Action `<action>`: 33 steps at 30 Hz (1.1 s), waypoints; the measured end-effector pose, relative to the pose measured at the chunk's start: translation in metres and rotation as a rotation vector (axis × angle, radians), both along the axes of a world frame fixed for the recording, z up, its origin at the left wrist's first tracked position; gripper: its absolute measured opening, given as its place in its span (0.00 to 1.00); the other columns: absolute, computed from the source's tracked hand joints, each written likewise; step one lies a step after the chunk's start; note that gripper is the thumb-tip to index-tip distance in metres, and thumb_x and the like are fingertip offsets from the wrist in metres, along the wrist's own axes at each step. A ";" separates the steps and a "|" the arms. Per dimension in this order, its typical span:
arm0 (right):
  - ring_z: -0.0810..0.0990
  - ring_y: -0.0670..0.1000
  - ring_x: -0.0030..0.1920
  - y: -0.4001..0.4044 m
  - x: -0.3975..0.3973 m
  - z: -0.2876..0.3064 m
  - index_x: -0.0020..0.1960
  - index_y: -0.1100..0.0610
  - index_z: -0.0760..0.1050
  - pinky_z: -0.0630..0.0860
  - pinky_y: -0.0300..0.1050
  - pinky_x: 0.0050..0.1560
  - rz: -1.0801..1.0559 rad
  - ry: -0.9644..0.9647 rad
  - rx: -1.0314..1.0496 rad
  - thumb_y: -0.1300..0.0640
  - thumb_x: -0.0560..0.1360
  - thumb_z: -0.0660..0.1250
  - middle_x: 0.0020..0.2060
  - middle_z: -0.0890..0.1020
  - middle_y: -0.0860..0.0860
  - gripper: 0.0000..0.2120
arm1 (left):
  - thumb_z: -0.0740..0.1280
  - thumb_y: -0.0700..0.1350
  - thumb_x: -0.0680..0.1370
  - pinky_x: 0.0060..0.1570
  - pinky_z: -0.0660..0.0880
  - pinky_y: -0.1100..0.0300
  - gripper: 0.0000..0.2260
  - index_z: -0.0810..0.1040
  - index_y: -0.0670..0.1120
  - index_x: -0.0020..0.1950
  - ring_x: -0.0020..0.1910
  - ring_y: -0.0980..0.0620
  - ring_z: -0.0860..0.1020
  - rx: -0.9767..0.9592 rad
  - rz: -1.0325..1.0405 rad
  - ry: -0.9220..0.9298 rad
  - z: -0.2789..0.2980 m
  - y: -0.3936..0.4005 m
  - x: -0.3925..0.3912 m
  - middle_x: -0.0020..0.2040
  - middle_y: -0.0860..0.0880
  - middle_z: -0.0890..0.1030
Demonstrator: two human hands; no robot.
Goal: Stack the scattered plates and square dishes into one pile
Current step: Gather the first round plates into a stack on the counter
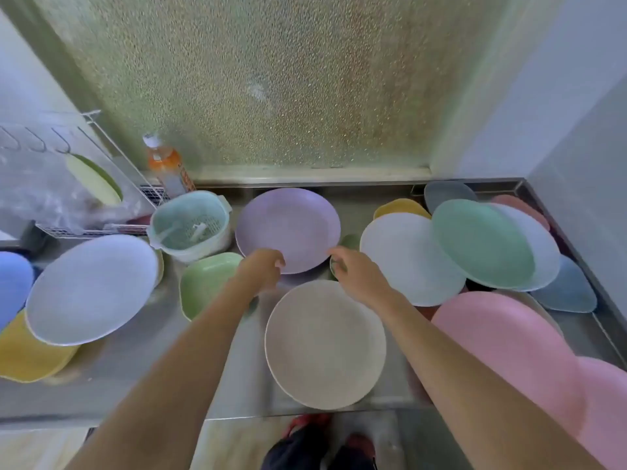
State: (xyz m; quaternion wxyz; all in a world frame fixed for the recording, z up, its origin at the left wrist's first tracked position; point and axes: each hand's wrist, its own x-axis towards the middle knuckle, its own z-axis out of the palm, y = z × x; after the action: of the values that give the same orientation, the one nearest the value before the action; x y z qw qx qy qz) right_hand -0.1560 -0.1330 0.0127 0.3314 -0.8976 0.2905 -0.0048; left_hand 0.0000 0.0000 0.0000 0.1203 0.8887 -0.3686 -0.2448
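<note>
A purple round plate (288, 225) lies at the back middle of the steel counter (135, 351). My left hand (263, 266) pinches its near rim, and my right hand (349, 269) curls on its near-right rim, over a small green dish (350, 240). A beige round plate (325, 344) lies just in front of both hands. To the left are a white plate (91, 290), a yellow square dish (27, 357), a blue dish (13, 283) and a green square dish (207, 279). On the right, a white plate (407, 262), a mint plate (481, 242) and pink dishes (509, 344) overlap.
A mint colander bowl (190, 228) stands left of the purple plate, with an orange bottle (166, 164) behind it. A wire rack (112, 157) with a plastic bag fills the back left. A frosted window rises behind the counter and a wall closes the right side.
</note>
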 end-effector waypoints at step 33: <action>0.74 0.57 0.58 0.066 -0.045 -0.083 0.61 0.54 0.75 0.73 0.51 0.55 -0.151 -0.325 -0.529 0.65 0.71 0.59 0.58 0.79 0.53 0.20 | 0.60 0.35 0.77 0.46 0.70 0.49 0.05 0.76 0.39 0.47 0.47 0.39 0.74 -0.680 -0.106 -0.506 -0.092 0.010 -0.023 0.47 0.40 0.76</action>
State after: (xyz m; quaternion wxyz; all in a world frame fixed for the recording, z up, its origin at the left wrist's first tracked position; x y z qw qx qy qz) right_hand -0.2011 -0.0666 -0.0705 0.1274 -0.9161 0.2880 -0.2482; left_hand -0.0234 0.0105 -0.0923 0.2995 0.8103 -0.4914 0.1107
